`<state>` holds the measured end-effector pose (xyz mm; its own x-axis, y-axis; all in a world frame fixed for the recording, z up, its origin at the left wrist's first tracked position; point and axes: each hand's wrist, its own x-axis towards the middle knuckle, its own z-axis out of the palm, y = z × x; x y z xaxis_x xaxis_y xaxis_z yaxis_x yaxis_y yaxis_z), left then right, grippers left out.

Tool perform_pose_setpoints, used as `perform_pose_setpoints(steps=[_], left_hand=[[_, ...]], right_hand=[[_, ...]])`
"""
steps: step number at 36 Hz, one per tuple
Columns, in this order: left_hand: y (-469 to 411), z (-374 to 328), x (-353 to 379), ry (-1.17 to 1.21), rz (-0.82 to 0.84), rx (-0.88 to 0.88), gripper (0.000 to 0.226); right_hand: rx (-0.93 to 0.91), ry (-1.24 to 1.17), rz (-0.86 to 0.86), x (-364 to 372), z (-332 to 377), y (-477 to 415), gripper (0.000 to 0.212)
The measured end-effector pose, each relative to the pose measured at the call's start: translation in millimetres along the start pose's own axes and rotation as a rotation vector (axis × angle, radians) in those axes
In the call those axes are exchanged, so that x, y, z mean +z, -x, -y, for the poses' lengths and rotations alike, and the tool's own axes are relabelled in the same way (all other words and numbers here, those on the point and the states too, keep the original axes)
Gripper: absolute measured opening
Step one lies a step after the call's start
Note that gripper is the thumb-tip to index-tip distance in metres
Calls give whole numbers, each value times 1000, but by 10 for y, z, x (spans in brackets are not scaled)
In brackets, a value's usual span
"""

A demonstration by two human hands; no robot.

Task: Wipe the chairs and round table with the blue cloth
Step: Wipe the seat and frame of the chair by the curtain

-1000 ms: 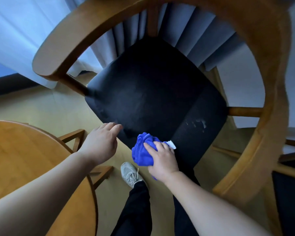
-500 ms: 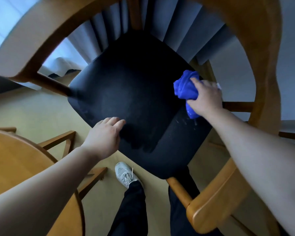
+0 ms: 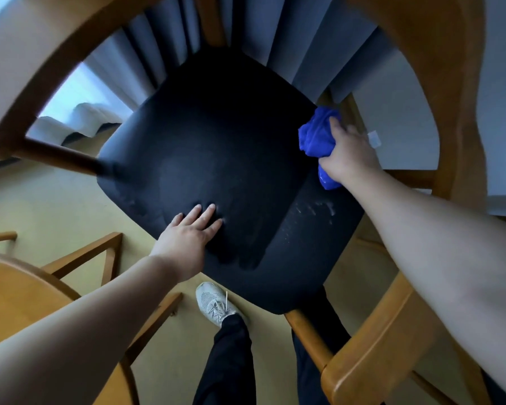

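Observation:
A wooden armchair with a curved backrest (image 3: 438,71) and a black seat cushion (image 3: 216,147) fills the view. My right hand (image 3: 349,154) grips the bunched blue cloth (image 3: 316,135) at the seat's far right corner. My left hand (image 3: 187,232) rests flat on the seat's near left edge, fingers straight. Pale streaks (image 3: 313,210) mark the seat's right front part. The round wooden table (image 3: 18,293) shows at the lower left.
The chair's right armrest (image 3: 371,352) juts toward me at the lower right. My legs in dark trousers and a white shoe (image 3: 214,304) stand on the yellow floor between table and chair. Grey curtains (image 3: 298,51) hang behind the chair.
My right hand carried the cloth from the seat's front edge up its right side to the far right corner. My left hand moved onto the seat and flattened there.

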<state>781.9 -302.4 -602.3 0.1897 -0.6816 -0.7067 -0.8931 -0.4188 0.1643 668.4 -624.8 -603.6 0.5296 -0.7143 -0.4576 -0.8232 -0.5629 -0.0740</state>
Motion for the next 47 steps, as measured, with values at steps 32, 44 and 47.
perform_pose_setpoints(steps=[32, 44, 47], left_hand=[[-22, 150, -176, 83, 95, 82, 84], [-104, 127, -219, 47, 148, 104, 86], [-137, 123, -198, 36, 156, 99, 85]], right_hand=[[72, -296, -15, 876, 720, 2124, 80], [172, -100, -188, -113, -205, 389, 79], [191, -19, -135, -113, -311, 280, 80]])
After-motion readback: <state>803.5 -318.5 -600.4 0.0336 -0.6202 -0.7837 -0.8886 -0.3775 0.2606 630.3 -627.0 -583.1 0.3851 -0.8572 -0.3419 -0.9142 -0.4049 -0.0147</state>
